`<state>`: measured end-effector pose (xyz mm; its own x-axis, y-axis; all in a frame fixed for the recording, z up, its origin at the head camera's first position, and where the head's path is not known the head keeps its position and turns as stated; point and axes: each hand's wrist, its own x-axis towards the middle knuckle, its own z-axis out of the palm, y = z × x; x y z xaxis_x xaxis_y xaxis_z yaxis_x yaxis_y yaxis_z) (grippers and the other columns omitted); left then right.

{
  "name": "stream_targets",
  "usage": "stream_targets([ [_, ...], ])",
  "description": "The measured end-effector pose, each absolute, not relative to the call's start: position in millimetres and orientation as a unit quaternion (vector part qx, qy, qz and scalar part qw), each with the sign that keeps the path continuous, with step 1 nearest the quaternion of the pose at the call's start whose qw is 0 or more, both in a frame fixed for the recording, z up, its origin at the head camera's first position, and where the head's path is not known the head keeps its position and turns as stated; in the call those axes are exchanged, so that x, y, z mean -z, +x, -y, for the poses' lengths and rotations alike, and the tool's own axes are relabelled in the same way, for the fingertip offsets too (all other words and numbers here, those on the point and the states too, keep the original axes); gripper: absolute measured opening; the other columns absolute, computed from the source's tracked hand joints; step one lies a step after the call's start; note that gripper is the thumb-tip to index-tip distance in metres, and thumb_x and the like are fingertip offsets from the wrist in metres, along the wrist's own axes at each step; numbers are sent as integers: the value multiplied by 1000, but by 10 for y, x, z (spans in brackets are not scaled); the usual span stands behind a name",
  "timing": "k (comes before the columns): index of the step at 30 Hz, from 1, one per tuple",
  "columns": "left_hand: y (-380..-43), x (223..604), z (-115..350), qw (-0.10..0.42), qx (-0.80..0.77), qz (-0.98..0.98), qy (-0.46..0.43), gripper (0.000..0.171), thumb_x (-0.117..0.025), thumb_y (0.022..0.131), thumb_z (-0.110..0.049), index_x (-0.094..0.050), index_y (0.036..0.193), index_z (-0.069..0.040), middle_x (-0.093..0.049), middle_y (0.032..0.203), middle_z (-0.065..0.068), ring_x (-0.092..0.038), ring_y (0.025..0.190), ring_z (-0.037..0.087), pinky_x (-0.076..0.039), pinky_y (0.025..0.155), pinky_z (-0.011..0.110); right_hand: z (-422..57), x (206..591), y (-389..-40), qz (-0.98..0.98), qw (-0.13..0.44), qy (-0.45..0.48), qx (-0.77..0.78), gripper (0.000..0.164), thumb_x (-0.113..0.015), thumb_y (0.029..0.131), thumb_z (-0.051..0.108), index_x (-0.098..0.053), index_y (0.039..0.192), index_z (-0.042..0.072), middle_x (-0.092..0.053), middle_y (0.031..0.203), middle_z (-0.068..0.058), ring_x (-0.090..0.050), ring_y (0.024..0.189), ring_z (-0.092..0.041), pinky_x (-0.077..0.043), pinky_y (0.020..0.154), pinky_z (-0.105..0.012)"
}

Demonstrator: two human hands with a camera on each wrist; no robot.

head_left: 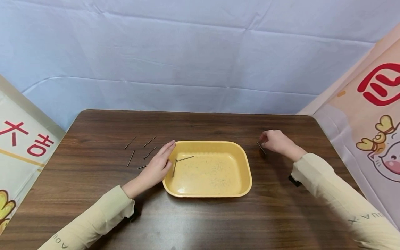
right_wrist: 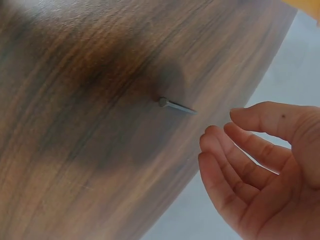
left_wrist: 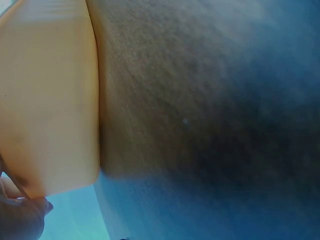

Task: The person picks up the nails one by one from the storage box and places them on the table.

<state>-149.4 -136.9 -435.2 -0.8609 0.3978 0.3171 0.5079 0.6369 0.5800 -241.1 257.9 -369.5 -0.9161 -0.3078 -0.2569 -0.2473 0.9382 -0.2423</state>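
My left hand [head_left: 157, 166] rests on the left rim of a yellow plastic basin [head_left: 207, 193], its fingers straight along the edge. In the left wrist view, part of that hand [left_wrist: 22, 217] shows at the lower left against the basin [left_wrist: 55, 100]. Two thin dark nails [head_left: 185, 158] lie inside the basin, near its left side. To the right, my right hand [head_left: 276, 140] hovers by a single nail [head_left: 261, 148] on the table. The right wrist view shows that nail [right_wrist: 179, 106] beyond my loosely bent fingertips, with nothing held between thumb and fingers.
Several nails [head_left: 131, 158] lie scattered on the brown wooden table [head_left: 206, 225] left of the basin, one partly behind my left hand. A pale cloth [head_left: 193, 62] hangs behind the table's far edge. Printed banners [head_left: 372, 139] stand at both sides.
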Motion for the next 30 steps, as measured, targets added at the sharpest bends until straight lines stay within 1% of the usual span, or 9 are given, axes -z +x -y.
stream_targets([
  [6, -1500, 4366, 1371, 79, 343, 902, -250, 53, -46, 81, 8, -36, 133, 11, -34, 140, 22, -36, 127, 31, -33, 101, 42, -2522, 3628, -2372, -973, 135, -155, 100, 22, -56, 78, 6, -62, 97, -4, -63, 87, -14, -59, 81, -28, -48, 67, -40],
  [11, -1500, 4365, 1369, 78, 344, 902, -250, 53, -46, 81, 8, -36, 133, 10, -34, 140, 21, -37, 127, 31, -34, 101, 41, -2472, 3606, -2354, -973, 139, -161, 95, 23, -56, 80, 7, -62, 99, -4, -63, 87, -13, -60, 80, -27, -49, 67, -40],
  [12, -1499, 4364, 1368, 78, 345, 901, -250, 53, -47, 81, 8, -36, 133, 10, -34, 140, 22, -37, 126, 31, -34, 100, 42, -2464, 3603, -2352, -972, 143, -159, 97, 24, -55, 80, 6, -61, 100, -5, -63, 88, -13, -60, 82, -28, -49, 69, -42],
  [19, -1494, 4359, 1369, 77, 343, 902, -248, 53, -47, 82, 8, -36, 133, 10, -34, 140, 21, -37, 127, 31, -34, 101, 42, -2390, 3549, -2318, -971, 145, -166, 86, 26, -57, 82, 8, -60, 105, -5, -63, 89, -12, -59, 81, -25, -48, 69, -41],
  [26, -1491, 4356, 1367, 77, 343, 902, -249, 53, -47, 82, 7, -36, 133, 10, -34, 140, 21, -37, 127, 31, -34, 100, 42, -2344, 3537, -2298, -972, 131, -178, 80, 26, -58, 80, 8, -61, 103, -5, -62, 83, -9, -58, 76, -21, -48, 68, -40],
  [30, -1494, 4358, 1366, 78, 343, 902, -250, 53, -46, 82, 7, -36, 133, 10, -34, 141, 20, -37, 127, 31, -34, 100, 41, -2293, 3506, -2270, -971, 132, -184, 81, 26, -58, 81, 8, -60, 104, -5, -63, 86, -10, -59, 79, -22, -48, 69, -40],
])
